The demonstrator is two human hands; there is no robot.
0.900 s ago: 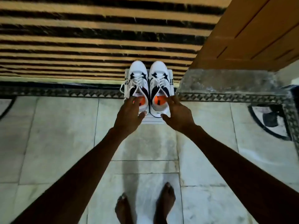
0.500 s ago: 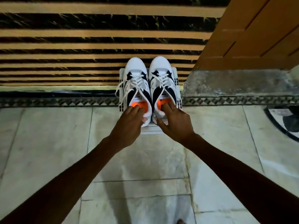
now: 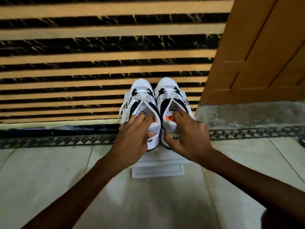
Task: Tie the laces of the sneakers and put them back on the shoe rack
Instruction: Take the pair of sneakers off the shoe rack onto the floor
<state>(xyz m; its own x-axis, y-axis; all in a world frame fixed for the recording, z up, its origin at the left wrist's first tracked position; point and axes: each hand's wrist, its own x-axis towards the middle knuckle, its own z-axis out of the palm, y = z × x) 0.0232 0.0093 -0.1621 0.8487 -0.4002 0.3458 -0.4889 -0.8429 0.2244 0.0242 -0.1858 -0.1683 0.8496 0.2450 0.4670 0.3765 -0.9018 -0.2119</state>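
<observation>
Two white and black sneakers with orange insoles stand side by side, toes away from me, on a low white shoe rack point(image 3: 157, 172). My left hand point(image 3: 132, 138) grips the heel of the left sneaker point(image 3: 142, 98), fingers inside the opening and thumb on the back. My right hand point(image 3: 186, 138) grips the heel of the right sneaker point(image 3: 168, 93) the same way. White laces hang loose over the left sneaker's outer side; no knot or bow can be made out.
Black and tan striped steps point(image 3: 99, 63) rise right behind the rack. An orange wooden door point(image 3: 264, 47) stands at the right above a grey stone sill point(image 3: 247, 113). Pale marble floor tiles point(image 3: 49, 179) spread around me.
Both hands moved forward from just touching the heels to gripping them, fingers now inside the openings. The view has come closer and lower; my feet have left the frame.
</observation>
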